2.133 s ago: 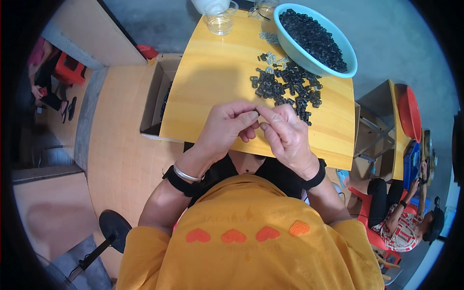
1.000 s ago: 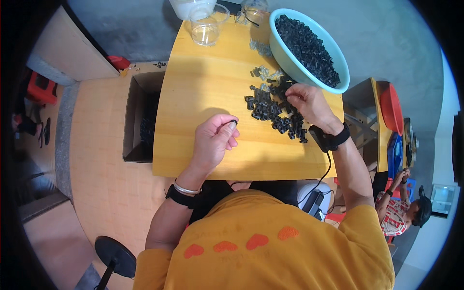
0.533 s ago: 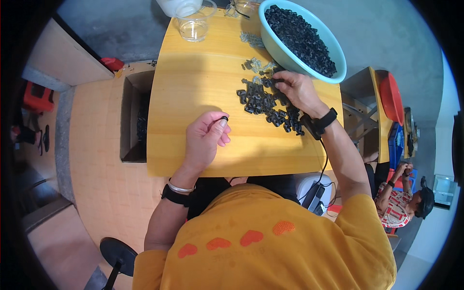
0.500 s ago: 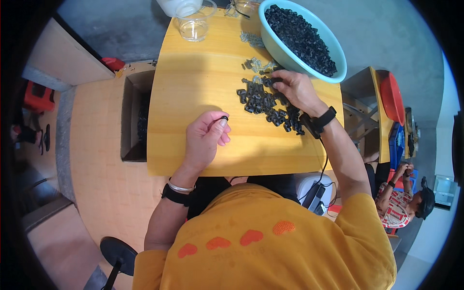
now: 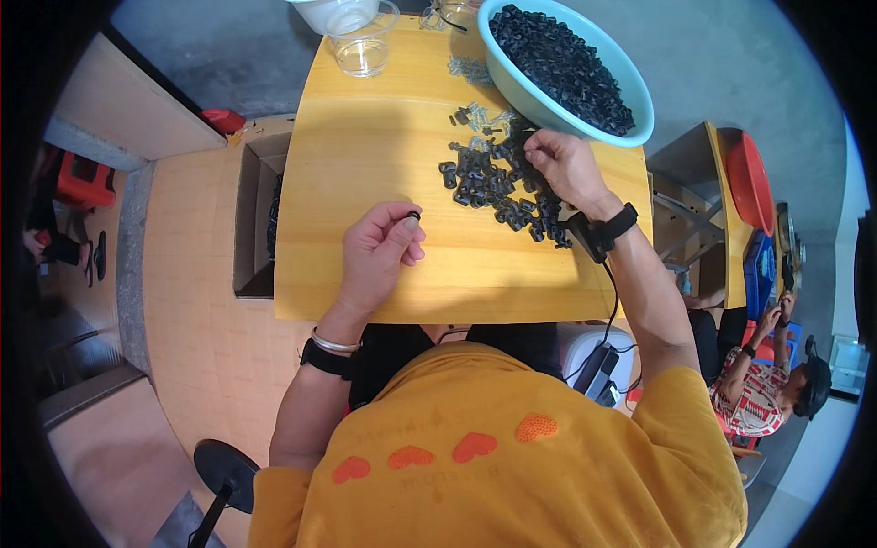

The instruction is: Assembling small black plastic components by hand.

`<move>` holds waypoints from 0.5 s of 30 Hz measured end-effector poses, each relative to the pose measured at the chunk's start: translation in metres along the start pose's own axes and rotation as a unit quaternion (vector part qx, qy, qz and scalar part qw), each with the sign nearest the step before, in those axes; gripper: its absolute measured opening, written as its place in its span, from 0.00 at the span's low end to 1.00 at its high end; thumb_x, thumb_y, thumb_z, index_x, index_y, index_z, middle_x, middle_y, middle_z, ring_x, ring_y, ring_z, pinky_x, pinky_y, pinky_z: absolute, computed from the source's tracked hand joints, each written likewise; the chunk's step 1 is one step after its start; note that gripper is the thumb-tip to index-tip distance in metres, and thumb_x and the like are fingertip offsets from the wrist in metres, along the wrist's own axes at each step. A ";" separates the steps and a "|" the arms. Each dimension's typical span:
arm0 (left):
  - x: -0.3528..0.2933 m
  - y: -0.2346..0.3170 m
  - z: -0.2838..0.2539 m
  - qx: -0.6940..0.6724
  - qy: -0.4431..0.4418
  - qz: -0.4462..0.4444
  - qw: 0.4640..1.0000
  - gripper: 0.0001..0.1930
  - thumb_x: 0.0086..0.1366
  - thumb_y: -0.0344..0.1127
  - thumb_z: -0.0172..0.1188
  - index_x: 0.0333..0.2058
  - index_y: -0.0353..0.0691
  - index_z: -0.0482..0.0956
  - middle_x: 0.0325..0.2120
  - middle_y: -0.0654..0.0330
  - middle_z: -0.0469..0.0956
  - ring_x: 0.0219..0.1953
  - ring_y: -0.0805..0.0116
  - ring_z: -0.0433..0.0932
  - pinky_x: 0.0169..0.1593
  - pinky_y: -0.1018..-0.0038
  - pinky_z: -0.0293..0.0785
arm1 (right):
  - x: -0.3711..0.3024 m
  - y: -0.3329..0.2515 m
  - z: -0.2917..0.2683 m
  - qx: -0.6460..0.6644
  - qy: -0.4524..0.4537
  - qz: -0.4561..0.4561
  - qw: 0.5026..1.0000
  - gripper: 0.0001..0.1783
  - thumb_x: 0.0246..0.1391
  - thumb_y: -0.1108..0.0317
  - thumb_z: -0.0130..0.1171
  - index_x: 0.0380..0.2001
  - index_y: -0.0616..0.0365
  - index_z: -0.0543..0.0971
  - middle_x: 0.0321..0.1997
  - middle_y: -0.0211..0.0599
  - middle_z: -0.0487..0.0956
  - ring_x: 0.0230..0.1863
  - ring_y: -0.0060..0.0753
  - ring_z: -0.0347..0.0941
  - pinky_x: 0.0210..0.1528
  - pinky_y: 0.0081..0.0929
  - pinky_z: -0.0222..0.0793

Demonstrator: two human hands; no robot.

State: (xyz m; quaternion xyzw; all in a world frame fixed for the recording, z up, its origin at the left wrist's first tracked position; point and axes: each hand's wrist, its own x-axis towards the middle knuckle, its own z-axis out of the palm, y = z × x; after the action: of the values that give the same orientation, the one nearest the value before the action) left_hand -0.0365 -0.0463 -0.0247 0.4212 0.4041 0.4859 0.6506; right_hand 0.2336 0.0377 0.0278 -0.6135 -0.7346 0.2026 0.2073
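Note:
My left hand [image 5: 377, 248] is over the middle of the wooden table [image 5: 365, 146], thumb and forefinger pinched on a small black plastic part [image 5: 413, 216]. At the right edge of a heap of loose black plastic parts [image 5: 482, 183], my right hand [image 5: 574, 173] has thumb and fingertips pressed together. Whatever lies between those fingertips is too small to make out. Small clear pieces [image 5: 499, 120] lie scattered at the far side of the heap. Beyond my right hand stands a light blue basin [image 5: 508, 84] filled with more black parts.
A clear plastic cup [image 5: 361, 59] stands at the table's far left, by a white container [image 5: 331, 14]. Small clear screws or pins [image 5: 470, 70] lie beside the basin. An open cardboard box [image 5: 256, 210] sits left of the table. Another person [image 5: 754, 388] sits at the right.
My right hand has shifted slightly away from the black parts, its fingertips now at the heap's edge. My left hand keeps its pinch on the black part. The whole view has shifted a little.

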 end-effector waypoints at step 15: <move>-0.001 0.001 0.002 0.015 0.006 0.000 1.000 0.09 0.63 0.33 0.52 0.39 0.34 0.73 0.24 0.62 0.75 0.22 0.77 0.72 0.26 0.82 0.69 | -0.002 -0.009 0.006 -0.154 -0.035 -0.027 0.987 0.06 0.46 0.68 0.54 0.29 0.55 0.78 0.29 0.42 0.77 0.32 0.49 0.72 0.37 0.40 0.66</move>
State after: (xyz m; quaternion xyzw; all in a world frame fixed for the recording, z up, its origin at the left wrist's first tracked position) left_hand -0.0348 -0.0476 -0.0227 0.4279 0.4154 0.4826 0.6414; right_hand 0.2232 0.0338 0.0273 -0.6102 -0.7803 0.1025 0.0904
